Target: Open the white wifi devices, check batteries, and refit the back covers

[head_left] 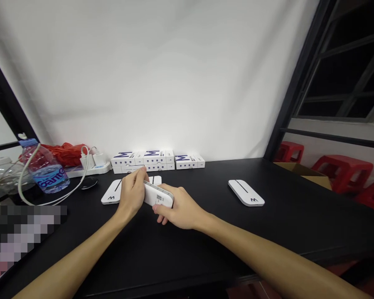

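White device (158, 194) sits between both hands, its long axis slanting from upper left to lower right, barcode label up. Left of the left hand, a matching device (110, 193) lies flat on the worktop (202, 178). Left hand (132, 195) closes narrowly around the upper end; white boxes (152, 160) stand beyond it. Right hand (180, 209) grips the lower end. Another device (246, 192) lies well right of it.

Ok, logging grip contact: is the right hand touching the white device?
Touching: the head view shows the right hand gripping the white device from below.
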{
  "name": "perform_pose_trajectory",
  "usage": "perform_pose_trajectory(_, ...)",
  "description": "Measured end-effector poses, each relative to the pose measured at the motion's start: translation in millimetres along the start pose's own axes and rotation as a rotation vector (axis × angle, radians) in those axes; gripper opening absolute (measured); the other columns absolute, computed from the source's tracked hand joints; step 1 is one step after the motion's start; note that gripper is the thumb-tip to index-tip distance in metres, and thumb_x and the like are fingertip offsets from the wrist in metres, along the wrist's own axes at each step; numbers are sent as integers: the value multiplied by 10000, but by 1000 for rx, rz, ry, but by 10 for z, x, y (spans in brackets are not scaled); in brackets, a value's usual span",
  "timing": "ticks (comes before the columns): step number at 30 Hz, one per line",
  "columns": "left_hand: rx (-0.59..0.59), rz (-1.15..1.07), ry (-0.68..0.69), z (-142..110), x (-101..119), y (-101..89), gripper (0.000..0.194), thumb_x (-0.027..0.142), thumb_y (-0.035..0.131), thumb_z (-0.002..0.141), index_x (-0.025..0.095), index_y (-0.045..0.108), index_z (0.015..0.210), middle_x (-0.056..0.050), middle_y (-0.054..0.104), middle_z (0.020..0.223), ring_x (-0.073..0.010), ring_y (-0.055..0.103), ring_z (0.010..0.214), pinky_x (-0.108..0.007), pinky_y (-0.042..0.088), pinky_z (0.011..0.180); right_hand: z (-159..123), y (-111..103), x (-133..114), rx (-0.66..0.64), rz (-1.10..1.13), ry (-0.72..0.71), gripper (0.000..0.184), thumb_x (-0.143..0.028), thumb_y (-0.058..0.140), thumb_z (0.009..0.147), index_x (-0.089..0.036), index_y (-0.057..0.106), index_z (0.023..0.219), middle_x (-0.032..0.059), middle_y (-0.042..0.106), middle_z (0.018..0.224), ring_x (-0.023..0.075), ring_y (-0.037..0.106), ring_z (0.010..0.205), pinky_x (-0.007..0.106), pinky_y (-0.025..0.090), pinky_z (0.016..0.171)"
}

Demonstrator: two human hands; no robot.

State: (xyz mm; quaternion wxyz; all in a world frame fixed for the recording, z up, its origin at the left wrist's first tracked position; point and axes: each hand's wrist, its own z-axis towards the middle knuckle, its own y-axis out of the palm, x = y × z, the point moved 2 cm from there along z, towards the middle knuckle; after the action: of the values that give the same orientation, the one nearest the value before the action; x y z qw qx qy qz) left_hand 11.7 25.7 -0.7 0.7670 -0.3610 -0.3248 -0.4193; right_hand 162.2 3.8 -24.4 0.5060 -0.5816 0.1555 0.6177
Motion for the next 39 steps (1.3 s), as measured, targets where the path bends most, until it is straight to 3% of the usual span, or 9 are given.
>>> perform_pose_trajectory(5, 55, 82, 139, -89, 139, 15, 406, 357, 466, 848, 197, 297, 516, 51, 274, 483, -95, 283, 482, -252, 250, 469, -4, 33, 5, -57, 147, -5, 246, -374, 603, 813, -184, 520, 945, -5, 606, 677, 143, 632, 525, 261, 530, 492)
perform_pose_trajectory(10, 27, 83, 152, -83, 109, 25, 386, 288, 400, 856, 209, 229, 519, 50, 243, 477, -95, 255, 461, -260, 213, 448, -40, 39, -53, -50, -3, -5, 187, -340, 556, 842, -199, 508, 955, -10, 595, 696, 130, 589, 488, 236, 460, 426)
perform_pose_trajectory(13, -110, 86, 171, -41, 34, 61, 346, 288, 385, 870, 206, 295, 546, 49, 303, 505, -104, 310, 486, -254, 260, 476, -17, -34, -85, 78, -303, -117, 153, -260, 571, 824, -200, 555, 964, 21, 634, 807, 161, 617, 662, 283, 490, 592)
perform_pose_trajectory(16, -250, 191, 203, 9, -36, 87, 276, 347, 363, 909, 207, 435, 681, 36, 469, 630, -129, 449, 596, -259, 357, 579, 26, -153, -59, 164, -505, -208, 373, -51, 504, 771, -223, 535, 1100, 43, 628, 1047, 178, 599, 911, 314, 467, 789)
perform_pose_trajectory(19, -287, 356, 236, 67, -112, 67, 247, 407, 344, 918, 216, 499, 930, -23, 585, 933, -192, 547, 876, -323, 421, 778, 58, -307, 34, 246, -693, -76, 484, 34, 448, 700, -224, 524, 1102, 57, 593, 1095, 182, 576, 926, 321, 447, 780)
perform_pose_trajectory(23, -413, 675, 262, 113, -228, 38, 355, 516, 434, 848, 218, 547, 1006, -93, 561, 1158, -311, 449, 1144, -483, 372, 934, 93, -449, 172, 297, -868, 140, 446, 26, 465, 692, -207, 547, 1063, 73, 599, 1044, 201, 578, 875, 321, 434, 708)
perform_pose_trajectory(28, -649, 744, 289, 92, -302, 29, 525, 646, 470, 775, 264, 571, 1121, -102, 530, 1275, -352, 416, 1207, -588, 306, 971, 214, -440, 317, 261, -842, 94, 352, -218, 603, 787, -156, 591, 1133, 124, 589, 1133, 256, 548, 1049, 380, 437, 860)
perform_pose_trajectory(33, -697, 739, 252, 86, -326, 17, 601, 672, 454, 765, 268, 537, 1204, -118, 491, 1337, -365, 446, 1198, -599, 313, 966, 268, -373, 403, 102, -711, 80, 719, -643, 556, 766, -159, 523, 1296, 192, 441, 1363, 359, 413, 1246, 553, 323, 994)
perform_pose_trajectory(39, -677, 749, 224, 86, -343, 10, 592, 654, 409, 797, 280, 521, 1241, -121, 458, 1384, -373, 421, 1233, -666, 248, 984, 221, -579, 259, 120, -783, 95, 565, -551, 483, 861, -214, 504, 1314, 164, 442, 1390, 346, 378, 1284, 581, 267, 1012)
